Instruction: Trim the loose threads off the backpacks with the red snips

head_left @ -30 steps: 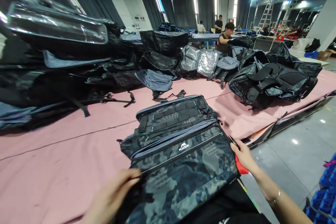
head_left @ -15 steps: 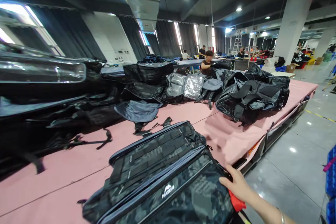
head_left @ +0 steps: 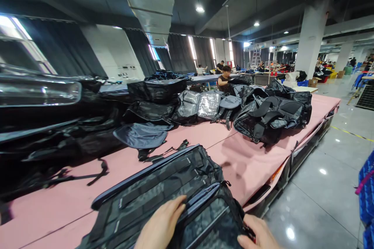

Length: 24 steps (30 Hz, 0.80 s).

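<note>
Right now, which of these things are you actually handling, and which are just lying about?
In hand:
camouflage backpack, left hand flat on it, right hand at its right edge.

Lying about:
black bag heap on the left;
grey flap;
strapped bag;
pink table.

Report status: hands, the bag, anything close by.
Left hand flat on dark camouflage fabric backpack, fingers spread. Right hand at its right edge; grip unclear. Backpack lies on pink table cover. Loose black strap just beyond.

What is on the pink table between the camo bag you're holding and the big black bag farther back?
In the head view, only bare pink table lies between the camo bag and the big black bag.
</note>
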Each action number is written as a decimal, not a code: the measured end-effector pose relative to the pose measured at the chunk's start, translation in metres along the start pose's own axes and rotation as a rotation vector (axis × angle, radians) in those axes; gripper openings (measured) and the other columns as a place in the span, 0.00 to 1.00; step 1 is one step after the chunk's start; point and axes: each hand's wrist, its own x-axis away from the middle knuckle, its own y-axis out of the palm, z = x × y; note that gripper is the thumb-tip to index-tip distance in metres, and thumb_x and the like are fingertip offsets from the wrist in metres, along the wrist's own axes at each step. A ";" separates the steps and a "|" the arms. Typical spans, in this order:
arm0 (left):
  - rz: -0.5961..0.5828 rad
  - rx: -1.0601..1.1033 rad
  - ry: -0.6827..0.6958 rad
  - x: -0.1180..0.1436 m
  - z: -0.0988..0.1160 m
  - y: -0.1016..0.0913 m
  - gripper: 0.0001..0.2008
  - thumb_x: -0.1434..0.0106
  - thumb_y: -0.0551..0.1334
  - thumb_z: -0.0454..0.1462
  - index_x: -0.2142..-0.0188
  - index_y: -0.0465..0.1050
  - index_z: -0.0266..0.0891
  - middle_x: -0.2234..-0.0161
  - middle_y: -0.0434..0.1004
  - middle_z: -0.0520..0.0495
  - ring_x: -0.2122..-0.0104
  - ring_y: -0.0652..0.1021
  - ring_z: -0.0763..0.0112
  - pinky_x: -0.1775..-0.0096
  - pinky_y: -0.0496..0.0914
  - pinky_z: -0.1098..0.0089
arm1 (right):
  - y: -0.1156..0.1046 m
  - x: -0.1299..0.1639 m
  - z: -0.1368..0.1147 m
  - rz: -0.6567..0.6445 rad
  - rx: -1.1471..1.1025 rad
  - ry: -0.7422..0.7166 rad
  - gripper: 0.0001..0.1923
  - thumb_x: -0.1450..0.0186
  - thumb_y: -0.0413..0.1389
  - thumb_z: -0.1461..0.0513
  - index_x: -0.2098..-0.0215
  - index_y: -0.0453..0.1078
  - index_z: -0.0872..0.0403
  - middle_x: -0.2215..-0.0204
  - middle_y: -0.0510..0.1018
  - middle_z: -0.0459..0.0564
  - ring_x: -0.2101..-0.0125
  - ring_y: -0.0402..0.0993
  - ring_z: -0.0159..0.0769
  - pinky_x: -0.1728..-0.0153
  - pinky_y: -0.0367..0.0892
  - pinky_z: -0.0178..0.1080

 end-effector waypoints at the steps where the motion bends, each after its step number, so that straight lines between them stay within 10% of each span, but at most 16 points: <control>1: -0.039 0.023 -0.002 -0.005 0.004 0.004 0.16 0.40 0.49 0.43 0.62 0.74 0.44 0.63 0.78 0.48 0.60 0.77 0.65 0.57 0.71 0.66 | 0.001 0.001 0.003 0.011 0.004 0.006 0.24 0.40 0.52 0.48 0.51 0.67 0.51 0.57 0.74 0.54 0.58 0.70 0.43 0.59 0.67 0.37; 12: 0.083 0.164 -0.038 -0.006 0.005 0.024 0.08 0.43 0.53 0.42 0.71 0.69 0.43 0.71 0.75 0.49 0.67 0.76 0.64 0.62 0.71 0.64 | -0.017 -0.050 -0.023 -0.004 0.097 0.075 0.13 0.38 0.50 0.56 0.76 0.65 0.55 0.80 0.67 0.42 0.77 0.63 0.30 0.74 0.57 0.31; 18: 0.230 0.154 0.034 0.014 0.013 0.024 0.07 0.41 0.53 0.41 0.71 0.66 0.43 0.73 0.72 0.50 0.70 0.75 0.66 0.67 0.71 0.67 | -0.020 -0.107 -0.061 0.064 -0.008 -0.206 0.08 0.39 0.53 0.65 0.62 0.71 0.54 0.65 0.74 0.47 0.64 0.70 0.33 0.61 0.64 0.33; 24: 0.399 0.132 0.189 0.036 0.021 0.016 0.06 0.39 0.54 0.41 0.69 0.64 0.43 0.73 0.71 0.51 0.73 0.74 0.70 0.70 0.70 0.72 | -0.011 -0.154 -0.091 -0.234 0.251 -0.354 0.07 0.41 0.59 0.61 0.63 0.75 0.51 0.64 0.74 0.46 0.64 0.71 0.31 0.64 0.64 0.30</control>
